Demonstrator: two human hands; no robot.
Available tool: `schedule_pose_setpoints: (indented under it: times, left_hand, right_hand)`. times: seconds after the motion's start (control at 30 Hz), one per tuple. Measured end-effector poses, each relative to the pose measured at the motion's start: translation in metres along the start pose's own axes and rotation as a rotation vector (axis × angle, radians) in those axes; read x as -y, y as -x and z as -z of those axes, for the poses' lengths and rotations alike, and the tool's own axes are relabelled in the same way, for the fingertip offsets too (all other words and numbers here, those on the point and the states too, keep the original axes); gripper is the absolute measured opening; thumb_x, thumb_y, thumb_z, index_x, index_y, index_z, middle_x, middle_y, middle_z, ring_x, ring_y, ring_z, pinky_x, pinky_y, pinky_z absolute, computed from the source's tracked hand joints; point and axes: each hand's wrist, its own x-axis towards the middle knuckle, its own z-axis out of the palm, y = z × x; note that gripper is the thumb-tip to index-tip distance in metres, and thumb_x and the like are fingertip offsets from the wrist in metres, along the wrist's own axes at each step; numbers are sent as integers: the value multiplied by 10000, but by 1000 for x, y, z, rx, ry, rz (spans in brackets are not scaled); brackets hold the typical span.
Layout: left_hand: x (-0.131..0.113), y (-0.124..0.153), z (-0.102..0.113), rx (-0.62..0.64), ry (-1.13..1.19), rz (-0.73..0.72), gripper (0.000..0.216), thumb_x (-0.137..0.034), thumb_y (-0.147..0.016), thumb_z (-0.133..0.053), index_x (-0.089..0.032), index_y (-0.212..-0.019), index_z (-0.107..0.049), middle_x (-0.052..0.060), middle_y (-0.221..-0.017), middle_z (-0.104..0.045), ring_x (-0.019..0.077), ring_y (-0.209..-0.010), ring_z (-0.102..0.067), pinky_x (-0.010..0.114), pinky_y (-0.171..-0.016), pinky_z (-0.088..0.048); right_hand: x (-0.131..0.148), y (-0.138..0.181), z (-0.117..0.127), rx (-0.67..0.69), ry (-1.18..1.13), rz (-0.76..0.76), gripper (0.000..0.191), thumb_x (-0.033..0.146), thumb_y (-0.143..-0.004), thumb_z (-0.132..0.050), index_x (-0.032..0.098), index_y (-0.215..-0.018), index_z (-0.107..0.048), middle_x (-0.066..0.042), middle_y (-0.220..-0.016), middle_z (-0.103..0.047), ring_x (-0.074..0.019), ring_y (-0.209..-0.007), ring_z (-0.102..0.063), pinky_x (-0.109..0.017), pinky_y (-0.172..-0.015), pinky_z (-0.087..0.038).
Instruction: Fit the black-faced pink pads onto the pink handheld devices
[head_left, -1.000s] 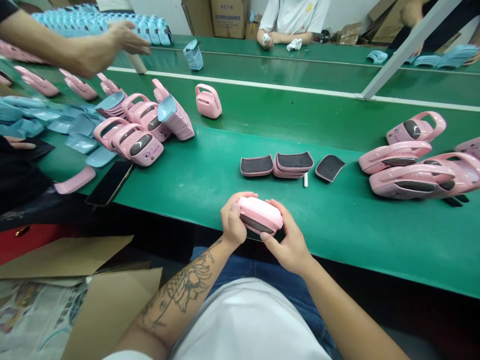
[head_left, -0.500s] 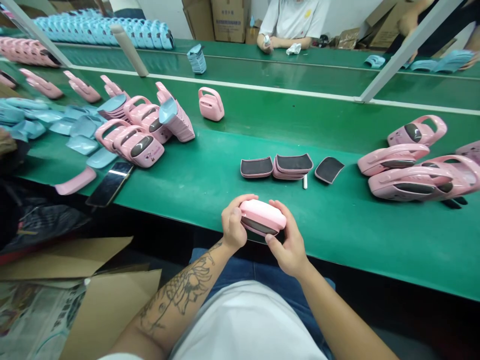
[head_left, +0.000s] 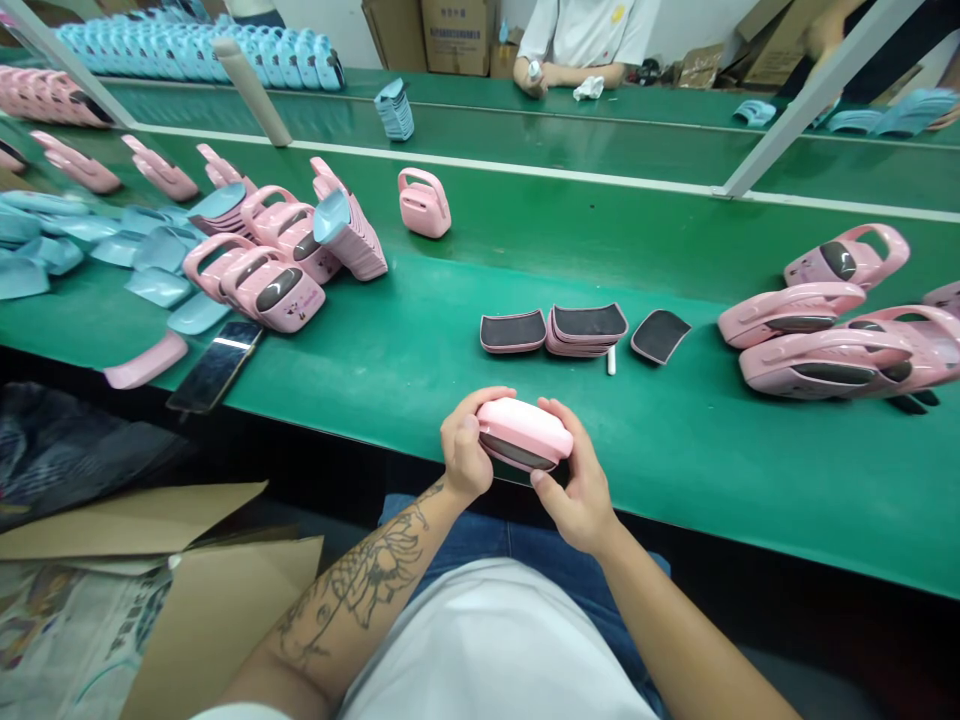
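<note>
Above the near edge of a green worktable (head_left: 420, 380), a glossy pink case (head_left: 529, 418) is held between two bare hands. Its long axis runs left to right, the right end slightly nearer the person; its smooth side faces up, and a dark panel (head_left: 517, 452) faces the person's body. The left hand (head_left: 466, 450) grips the left end, thumb on the near side; the right hand (head_left: 579, 485) clasps the right end, thumb at the lower corner. Behind, a cardboard box (head_left: 456, 35) carries Chinese characters — too small for me to read. Compared with a second ago, the case sits a touch further right, and a co-worker's outstretched arm — then at upper left — is gone.
</note>
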Motion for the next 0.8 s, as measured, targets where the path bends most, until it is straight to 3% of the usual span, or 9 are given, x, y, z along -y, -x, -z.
schedule_pose_setpoints:
  times: [0.37, 0.8]
  left_hand:
    - [2, 0, -4, -53, 151, 72, 504, -531, -986, -424, -149, -1089, -735, 149, -1065, -778, 298, -983, -720, 430, -884, -547]
    - [5, 0, -4, -65, 167, 88, 479, -508, -983, -418, -152, -1085, -721, 151, -1057, -783, 295, -977, -727, 432, -883, -552]
  right_hand:
    - [0, 1, 1, 10, 16, 6, 728, 322, -930, -620, 260, -1600, -339, -132, -1625, -468, -355, -1497, -462, -606, -1231, -393]
    - [1, 1, 1, 14, 28, 11, 715, 332, -943, -598, 260, -1601, -327, -133, -1627, -463, -351, -1503, -455, -606, -1235, -388]
